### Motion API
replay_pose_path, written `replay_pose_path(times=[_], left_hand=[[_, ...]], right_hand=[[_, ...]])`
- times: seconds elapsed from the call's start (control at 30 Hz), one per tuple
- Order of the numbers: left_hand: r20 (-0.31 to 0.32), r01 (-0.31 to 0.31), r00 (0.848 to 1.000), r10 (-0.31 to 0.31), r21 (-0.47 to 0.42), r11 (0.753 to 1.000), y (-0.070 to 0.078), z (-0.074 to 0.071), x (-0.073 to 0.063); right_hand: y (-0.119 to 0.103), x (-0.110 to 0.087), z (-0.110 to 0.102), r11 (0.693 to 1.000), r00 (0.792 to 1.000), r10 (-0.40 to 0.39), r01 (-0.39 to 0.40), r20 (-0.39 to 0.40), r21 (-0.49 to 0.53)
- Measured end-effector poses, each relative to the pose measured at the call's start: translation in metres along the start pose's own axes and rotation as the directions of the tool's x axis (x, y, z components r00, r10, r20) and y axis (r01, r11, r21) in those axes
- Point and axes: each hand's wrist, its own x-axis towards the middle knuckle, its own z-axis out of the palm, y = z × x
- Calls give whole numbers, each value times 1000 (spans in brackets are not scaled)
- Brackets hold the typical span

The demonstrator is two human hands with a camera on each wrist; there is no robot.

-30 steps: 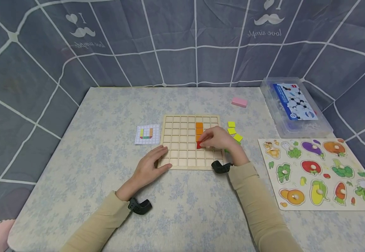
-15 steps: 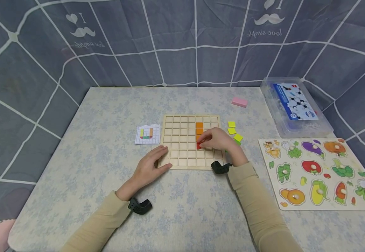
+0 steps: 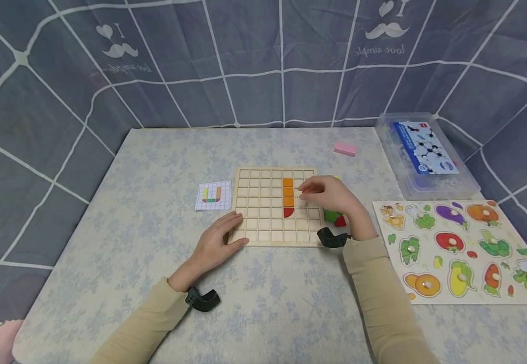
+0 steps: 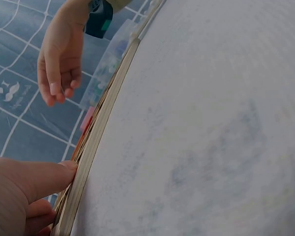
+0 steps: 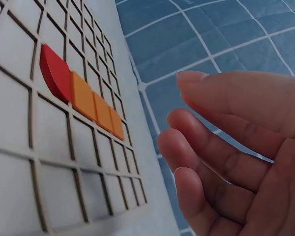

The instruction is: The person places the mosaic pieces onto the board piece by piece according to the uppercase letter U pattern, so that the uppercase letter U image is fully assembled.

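At the near left corner of the grid board [image 3: 264, 224], the left hand [image 3: 214, 241] rests with fingers on the left edge and thumb against the near one, its grip relaxed rather than clenched. Above the board's right part hangs the right hand [image 3: 330, 194], fingers loosely bent; its grip holds nothing, thumb and fingertips standing apart. Right of the board's middle, three orange tiles [image 3: 288, 191] sit end to end in one column, and a red tile [image 3: 288, 212] with a rounded corner takes the next cell toward the person. Just beside the board's right edge, green pieces [image 3: 331, 216] and a red piece [image 3: 340, 221] lie close together. Just left of the board, a small gridded card [image 3: 213, 196] shows a coloured U shape. Beyond the board and toward its right, a pink block [image 3: 345, 149] lies on the table [image 3: 272, 303]. Well to the board's right lies a vegetable puzzle [image 3: 428, 258] with knobs, and farther back on that side stands a clear plastic box [image 3: 397, 162] with a blue-and-white picture on top.
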Motion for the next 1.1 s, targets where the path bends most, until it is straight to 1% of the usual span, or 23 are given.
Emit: replay_pose_path(times=[0.1, 0.27, 0.47, 0.63, 0.77, 0.87, 1.1], left_hand=[[0, 3, 1000, -3, -2, 1000, 0, 0, 0], [-1, 7, 1000, -7, 0, 1000, 0, 1, 0], [-3, 9, 1000, -9, 1, 1000, 0, 2, 0], [-4, 7, 1000, -7, 6, 1000, -1, 2, -1], [-2, 6, 1000, -6, 5, 1000, -1, 2, 0], [0, 5, 1000, -5, 0, 1000, -2, 2, 1], [-1, 2, 1000, -2, -1, 1000, -2, 2, 1]], right_hand=[[0, -4, -9, 1000, 999, 16, -17, -34, -21], [1, -15, -25, 999, 997, 24, -27, -69, -47], [6, -29, -37, 995, 994, 37, -46, -108, -86], [13, -39, -39, 995, 989, 51, -63, -142, -82], [18, -45, -37, 993, 985, 87, -99, -150, -70], [22, -48, -35, 991, 983, 111, -121, -145, -60], [37, -50, -29, 992, 987, 116, -121, -114, -36]])
